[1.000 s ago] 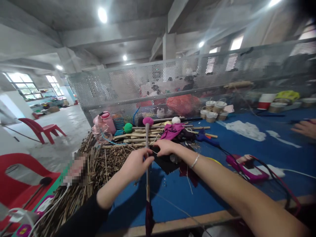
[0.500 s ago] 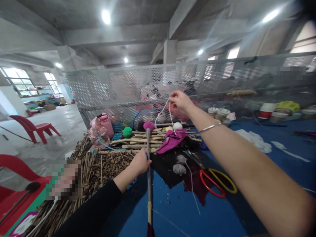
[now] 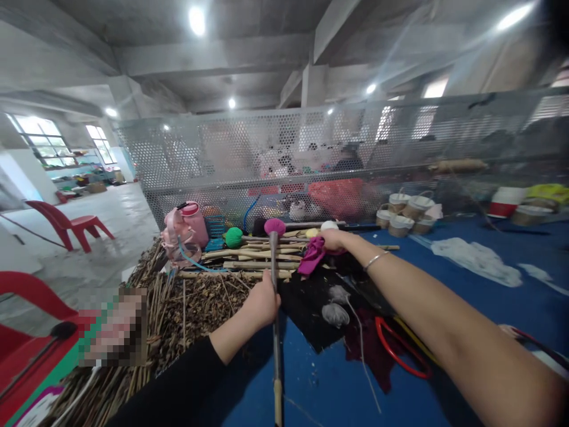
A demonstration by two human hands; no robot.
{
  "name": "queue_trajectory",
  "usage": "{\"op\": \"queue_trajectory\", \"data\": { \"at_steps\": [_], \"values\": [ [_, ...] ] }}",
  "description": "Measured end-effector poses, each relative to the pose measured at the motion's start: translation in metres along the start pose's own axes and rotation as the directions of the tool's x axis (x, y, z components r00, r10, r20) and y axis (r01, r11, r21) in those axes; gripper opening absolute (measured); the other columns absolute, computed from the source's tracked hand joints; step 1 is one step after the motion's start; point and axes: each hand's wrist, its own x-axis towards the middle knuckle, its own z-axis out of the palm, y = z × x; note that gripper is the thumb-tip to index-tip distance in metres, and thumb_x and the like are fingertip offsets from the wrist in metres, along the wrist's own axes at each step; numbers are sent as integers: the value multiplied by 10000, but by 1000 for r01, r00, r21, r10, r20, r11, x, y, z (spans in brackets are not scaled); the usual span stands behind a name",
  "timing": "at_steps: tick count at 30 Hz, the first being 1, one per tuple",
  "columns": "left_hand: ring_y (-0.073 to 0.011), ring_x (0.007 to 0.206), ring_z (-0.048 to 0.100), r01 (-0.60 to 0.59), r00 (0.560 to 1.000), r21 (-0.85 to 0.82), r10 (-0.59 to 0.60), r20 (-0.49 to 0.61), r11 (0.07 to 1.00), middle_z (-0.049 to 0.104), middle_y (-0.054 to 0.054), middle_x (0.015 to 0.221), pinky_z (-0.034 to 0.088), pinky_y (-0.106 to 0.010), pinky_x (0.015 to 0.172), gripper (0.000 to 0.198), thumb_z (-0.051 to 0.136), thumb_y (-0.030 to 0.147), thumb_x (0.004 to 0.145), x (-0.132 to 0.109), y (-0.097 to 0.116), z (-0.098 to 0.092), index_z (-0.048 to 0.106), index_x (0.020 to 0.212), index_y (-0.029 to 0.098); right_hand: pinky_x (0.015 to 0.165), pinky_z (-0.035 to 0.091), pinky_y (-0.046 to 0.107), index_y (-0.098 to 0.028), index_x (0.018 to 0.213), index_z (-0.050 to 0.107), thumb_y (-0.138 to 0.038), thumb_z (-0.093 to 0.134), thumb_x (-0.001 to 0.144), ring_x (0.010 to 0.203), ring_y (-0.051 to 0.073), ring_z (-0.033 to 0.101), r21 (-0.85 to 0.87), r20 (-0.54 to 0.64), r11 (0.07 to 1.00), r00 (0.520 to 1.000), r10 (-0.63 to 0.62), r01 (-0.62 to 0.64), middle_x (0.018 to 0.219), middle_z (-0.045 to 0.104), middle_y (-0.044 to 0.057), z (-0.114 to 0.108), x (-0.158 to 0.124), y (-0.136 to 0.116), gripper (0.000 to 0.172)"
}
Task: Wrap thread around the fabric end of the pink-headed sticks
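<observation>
My left hand (image 3: 263, 298) is closed round a long wooden stick (image 3: 274, 264), which is topped by a magenta cloth-covered ball (image 3: 274, 226). Further right, my right hand (image 3: 332, 239) grips a bunched magenta cloth (image 3: 311, 257) beside a white ball (image 3: 329, 225); its fingertips are partly hidden. Below it, on black cloth (image 3: 306, 311), lie grey yarn bundles (image 3: 335, 315) with a trailing strand. Scissors with a red handle (image 3: 387, 349) and a yellow one sit partly under my right forearm. A green ball (image 3: 233, 237) is left of the magenta one.
Bare sticks (image 3: 249, 256) lie across the table behind my left hand. Dried stalks (image 3: 200, 305) heap on the left, near a pink bottle (image 3: 195, 222). A perforated metal screen (image 3: 213, 154) stands at the back. Small pots (image 3: 400, 225) and white material (image 3: 478, 261) are right.
My right hand has come down from above the table, where it held up a white string, and now grips the magenta cloth, bunching it. The left hand still holds the stick.
</observation>
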Motion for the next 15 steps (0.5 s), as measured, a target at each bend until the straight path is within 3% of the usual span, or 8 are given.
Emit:
{"op": "queue_trajectory", "data": {
  "at_steps": [2,5,7,9,12,13,14,15],
  "values": [
    [-215,760,652,5,998,-74,0,66,997,667,-146,860,456,-263,639,374,451,185,774,5,-5,2,457,1136,90,706,421,251,-174,771,689,-158,632,643,821,223,622,17,-80,1000,997,10,-8,816,692,72,-11,8,7,141],
    [-165,556,622,51,985,-188,-18,170,981,661,-85,699,434,-229,498,199,429,198,772,12,-11,4,539,923,128,764,405,253,-154,887,673,-185,535,731,947,243,593,50,-244,998,968,58,-47,976,672,113,-32,21,14,211],
    [-148,496,596,90,984,-244,-49,172,966,654,-67,661,411,-213,442,171,435,203,761,14,-13,4,531,886,134,797,398,277,-114,988,640,-194,478,773,993,267,573,76,-333,993,937,107,-86,1058,637,163,-39,28,15,281],
    [-135,473,581,106,987,-294,-63,151,950,653,-56,660,401,-202,422,173,451,204,752,13,-12,4,515,898,136,809,404,302,-81,1051,602,-201,446,795,981,282,573,168,-436,975,876,206,-146,1071,618,198,-42,34,13,323],
    [-122,465,574,112,987,-368,-60,151,923,651,-49,663,409,-194,424,176,455,213,759,8,-7,5,499,913,140,826,414,340,-47,1118,541,-195,412,817,966,291,568,381,-561,897,715,417,-225,1066,598,224,-41,42,6,360],
    [-123,467,576,115,986,-383,-58,156,916,649,-49,662,414,-195,427,176,453,218,763,6,-6,6,496,915,141,843,408,356,-29,1151,509,-192,405,823,983,296,558,417,-569,880,690,447,-227,1086,580,240,-41,44,3,381],
    [-126,470,580,119,986,-391,-61,158,913,646,-50,654,419,-197,429,175,451,222,766,5,-5,7,494,915,141,863,398,371,-8,1186,473,-192,404,828,1007,303,544,416,-559,887,713,424,-202,1115,557,258,-40,46,-1,408],
    [-133,473,584,124,985,-390,-64,162,913,641,-52,641,424,-201,432,177,448,225,768,4,-4,8,495,916,139,876,391,376,5,1206,449,-199,426,825,1020,304,537,391,-529,907,768,362,-157,1133,543,267,-38,47,-4,433]
  ]
}}
